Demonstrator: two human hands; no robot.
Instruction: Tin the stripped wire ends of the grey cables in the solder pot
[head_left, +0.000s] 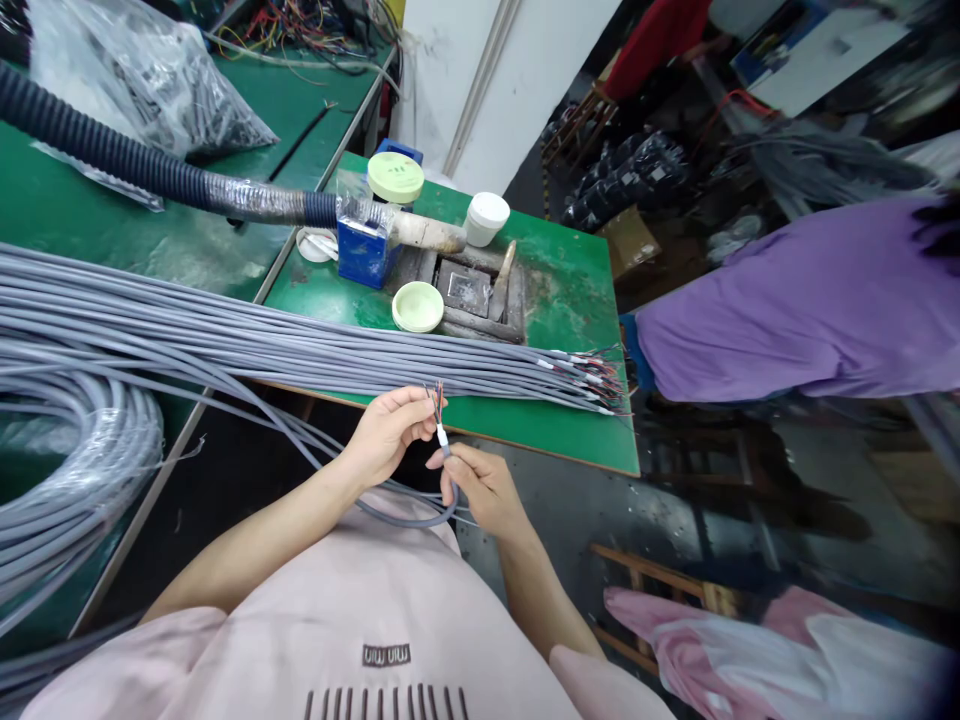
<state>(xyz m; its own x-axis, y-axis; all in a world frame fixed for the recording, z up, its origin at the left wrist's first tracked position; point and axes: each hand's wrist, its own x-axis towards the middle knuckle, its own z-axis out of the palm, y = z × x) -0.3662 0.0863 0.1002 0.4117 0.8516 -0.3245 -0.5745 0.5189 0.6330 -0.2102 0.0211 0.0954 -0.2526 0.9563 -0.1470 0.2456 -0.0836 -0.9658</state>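
My right hand [484,488] is closed around a grey cable [420,518] just below its stripped end, holding it upright. My left hand [390,428] pinches the thin coloured wires [437,398] that fan out of that end. Both hands hover above my lap, just in front of the green table's near edge [525,440]. The cable loops down under my hands and runs off to the left. A long bundle of grey cables [300,350] lies across the table, its stripped coloured ends [592,378] pointing right.
A corrugated black hose [112,155] reaches a blue box [365,250] beside a metal solder pot [469,290]. Pale green lids [418,306] and a white cup [485,217] stand nearby. Coiled grey cable [67,470] lies left. A person in purple [810,300] bends at right.
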